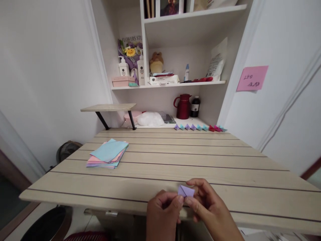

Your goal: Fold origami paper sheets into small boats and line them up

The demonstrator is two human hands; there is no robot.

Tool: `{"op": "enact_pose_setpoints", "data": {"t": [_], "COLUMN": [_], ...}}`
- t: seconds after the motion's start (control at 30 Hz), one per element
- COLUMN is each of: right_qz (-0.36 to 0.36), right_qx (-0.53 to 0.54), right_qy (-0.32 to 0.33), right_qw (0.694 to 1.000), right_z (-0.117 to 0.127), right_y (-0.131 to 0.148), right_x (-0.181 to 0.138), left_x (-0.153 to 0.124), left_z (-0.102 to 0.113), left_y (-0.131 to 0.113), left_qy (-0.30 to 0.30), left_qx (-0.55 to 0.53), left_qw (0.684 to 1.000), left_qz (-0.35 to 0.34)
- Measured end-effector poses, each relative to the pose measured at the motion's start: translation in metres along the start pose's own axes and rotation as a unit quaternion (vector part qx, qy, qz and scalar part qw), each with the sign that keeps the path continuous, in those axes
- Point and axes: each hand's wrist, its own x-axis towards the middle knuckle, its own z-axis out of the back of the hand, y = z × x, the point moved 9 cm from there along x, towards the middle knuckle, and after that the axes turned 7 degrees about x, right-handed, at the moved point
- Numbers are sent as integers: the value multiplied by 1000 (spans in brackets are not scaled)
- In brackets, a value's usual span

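A small folded piece of purple paper (185,191) is held between both hands above the front edge of the table. My left hand (165,209) pinches its lower left corner between thumb and finger. On the other side, my right hand (208,202) grips the right end, thumb below and index finger curled over the top. A diagonal fold line crosses the paper's face. To the left on the table lies a loose stack of coloured paper sheets (110,151), light blue on top with pink and purple beneath.
Several small folded paper pieces (193,127) in purple, blue and red line the table's back edge. A small raised wooden shelf (107,107) stands at the back left. Behind are a red jug (183,107), a dark bottle (195,107) and white shelves (170,85). A pink note (252,78) hangs on the right wall.
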Motion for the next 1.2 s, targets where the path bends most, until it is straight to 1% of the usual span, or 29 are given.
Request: {"op": "enact_pose_setpoints", "data": {"t": [0.1,0.17,0.2,0.27,0.33,0.37,0.4,0.47,0.5,0.57,0.63,0.7,0.8,0.9,1.0,1.1,1.2], "right_qz": [18,35,35,13,0,11,33,66,75,114,174,186,193,195,224,247,249], "right_qx": [-56,-107,-124,-130,-104,-95,-91,-96,-111,-164,-225,-230,-212,-207,-246,-280,-262], "right_qy": [27,52,64,89,100,110,113,108,100,73,52,54,53,57,74,74,57], "right_qw": [998,992,990,987,989,989,989,987,986,977,957,954,957,957,940,925,931], "right_z": [2,2,1,-2,-7,-11,-14,-19,-20,-20,-20,-18,-13,-11,-19,-25,-22], "right_y": [11,21,26,31,38,44,49,53,51,46,43,36,32,34,41,44,44], "right_x": [0,1,3,10,24,32,42,64,76,95,106,111,109,101,93,89,90], "left_x": [-1,-1,1,7,19,27,36,57,69,91,108,118,119,114,110,101,89], "left_z": [3,4,4,1,-3,-4,-2,0,0,0,2,2,3,5,7,7,4], "left_y": [-5,-9,-12,-22,-37,-46,-56,-67,-68,-62,-50,-39,-33,-34,-40,-50,-59], "left_qy": [-9,-9,-1,32,68,80,69,60,60,56,46,46,49,37,17,-1,-18], "left_qx": [54,69,68,57,48,56,65,91,99,122,137,144,152,168,197,253,314], "left_qw": [998,997,997,997,994,992,989,983,981,977,976,975,973,970,959,930,888], "left_qz": [-24,-36,-40,-48,-68,-85,-113,-147,-158,-166,-164,-162,-164,-171,-202,-267,-334]}}
